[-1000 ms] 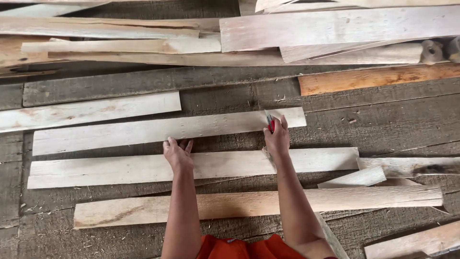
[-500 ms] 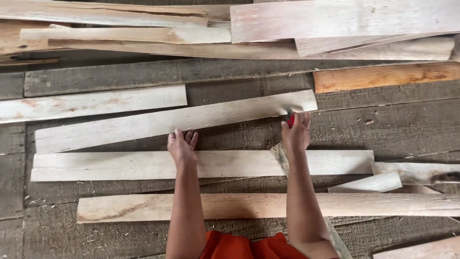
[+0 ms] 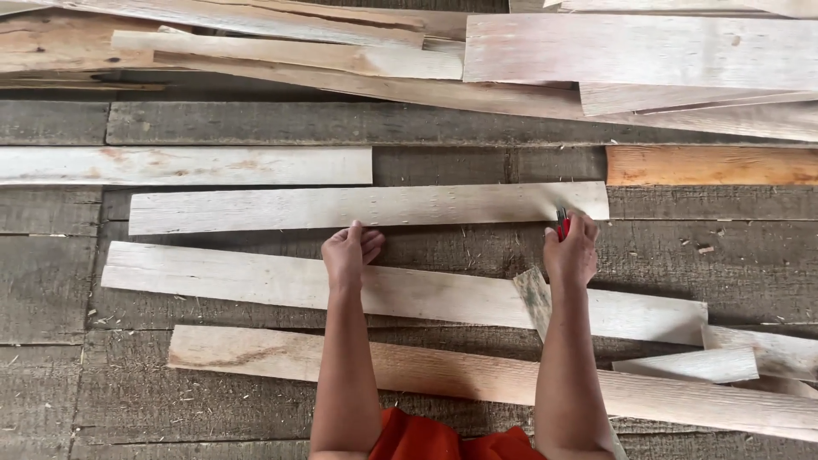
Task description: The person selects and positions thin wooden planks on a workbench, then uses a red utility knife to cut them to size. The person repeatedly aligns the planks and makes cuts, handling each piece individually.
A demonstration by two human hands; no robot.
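Our left hand (image 3: 349, 253) loosely curled, fingertips on the pale plank (image 3: 366, 207), our right hand (image 3: 573, 251) closed around a red tool (image 3: 562, 223) at the plank's right end, grey floor (image 3: 256, 123) beneath

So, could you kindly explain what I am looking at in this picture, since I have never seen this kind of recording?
There is no machine here: a camera on a person's head looks down at their two bare arms. Pale wooden boards lie across a dark plank floor, with more boards piled along the top. The left hand rests its fingertips at the lower edge of one long board. The right hand has its grip closed on a small red tool, perhaps a marker, at that board's right end. A nearer board lies under both forearms.
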